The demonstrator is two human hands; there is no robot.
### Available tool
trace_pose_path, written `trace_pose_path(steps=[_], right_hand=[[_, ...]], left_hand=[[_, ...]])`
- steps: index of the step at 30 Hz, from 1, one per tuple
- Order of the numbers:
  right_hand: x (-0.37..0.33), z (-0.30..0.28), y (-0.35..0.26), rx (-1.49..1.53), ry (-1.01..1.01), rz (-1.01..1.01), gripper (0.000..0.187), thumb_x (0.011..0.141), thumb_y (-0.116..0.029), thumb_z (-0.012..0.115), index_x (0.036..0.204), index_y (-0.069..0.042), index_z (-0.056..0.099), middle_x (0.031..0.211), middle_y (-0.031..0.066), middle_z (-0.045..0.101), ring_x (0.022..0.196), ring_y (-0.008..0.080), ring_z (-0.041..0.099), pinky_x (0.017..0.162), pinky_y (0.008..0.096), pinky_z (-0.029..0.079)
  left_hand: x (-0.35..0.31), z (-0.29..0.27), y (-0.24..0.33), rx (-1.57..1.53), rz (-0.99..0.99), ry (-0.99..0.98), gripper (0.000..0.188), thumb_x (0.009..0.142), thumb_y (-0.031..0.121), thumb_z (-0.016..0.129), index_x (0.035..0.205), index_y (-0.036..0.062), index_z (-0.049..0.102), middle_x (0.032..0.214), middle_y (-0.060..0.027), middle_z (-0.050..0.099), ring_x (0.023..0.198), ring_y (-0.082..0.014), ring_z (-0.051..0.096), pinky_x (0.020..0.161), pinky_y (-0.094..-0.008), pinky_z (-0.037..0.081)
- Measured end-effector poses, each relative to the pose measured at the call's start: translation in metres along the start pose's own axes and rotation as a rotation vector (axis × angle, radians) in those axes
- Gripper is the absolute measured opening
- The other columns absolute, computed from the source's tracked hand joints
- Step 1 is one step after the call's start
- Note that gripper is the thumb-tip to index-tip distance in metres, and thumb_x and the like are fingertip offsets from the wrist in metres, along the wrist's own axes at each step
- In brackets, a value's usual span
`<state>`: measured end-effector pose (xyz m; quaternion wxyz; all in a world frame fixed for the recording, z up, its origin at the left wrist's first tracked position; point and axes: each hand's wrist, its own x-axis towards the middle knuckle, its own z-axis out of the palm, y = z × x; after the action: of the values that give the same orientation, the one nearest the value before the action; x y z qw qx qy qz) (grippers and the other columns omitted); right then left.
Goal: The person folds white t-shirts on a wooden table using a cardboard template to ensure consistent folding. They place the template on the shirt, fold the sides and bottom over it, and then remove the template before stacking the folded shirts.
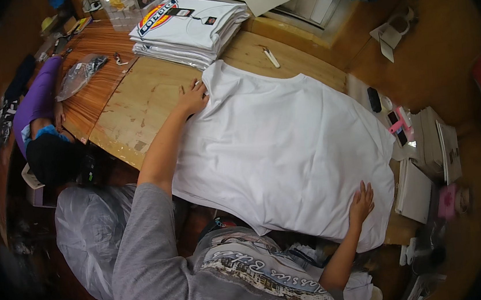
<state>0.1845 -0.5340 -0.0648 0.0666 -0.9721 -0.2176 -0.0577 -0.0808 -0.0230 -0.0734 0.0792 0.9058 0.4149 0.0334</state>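
A white T-shirt [287,151] lies spread over the wooden table, its near edge hanging past the table's front. My left hand [193,98] rests on the shirt's far left corner, by a sleeve, with the fingers stretched out. Toward the near right part of the shirt, my right hand [362,203] lies on the cloth, fingers spread. Soft creases run across the fabric between the two hands. Neither hand grips anything that I can see.
Folded white shirts [188,30] are stacked at the back. Beyond my shirt lies a small white tool [271,57]. Boards and cards [426,149] stand at right. A person in purple [39,105] leans at the left table, near a plastic bag [95,239].
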Motion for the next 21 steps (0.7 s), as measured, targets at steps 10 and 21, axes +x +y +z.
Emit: trace_pose_path(steps=[10,21], right_hand=[[-0.032,-0.010,0.055,-0.062,0.289,0.404,0.044,0.080,-0.027,0.049,0.121,-0.014,0.038,0.126,0.0081,0.035,0.113,0.0274,0.036,0.087,0.0499,0.029],[-0.080,0.020,0.180,0.592,0.580,0.881,0.056,0.066,-0.022,0.070,0.108,0.002,0.045,0.110,0.0159,0.048,0.104,0.0245,0.044,0.089,0.0328,0.033]], left_hand=[[-0.081,-0.026,-0.100,0.328,-0.216,0.214,0.036,0.080,0.038,0.046,0.090,0.0063,0.060,0.091,-0.0204,0.054,0.089,-0.0340,0.048,0.069,-0.0426,0.039],[-0.184,-0.018,-0.039,-0.536,-0.238,0.377,0.028,0.084,0.017,0.046,0.099,-0.0053,0.038,0.083,-0.0201,0.049,0.075,-0.0303,0.047,0.071,-0.0340,0.038]])
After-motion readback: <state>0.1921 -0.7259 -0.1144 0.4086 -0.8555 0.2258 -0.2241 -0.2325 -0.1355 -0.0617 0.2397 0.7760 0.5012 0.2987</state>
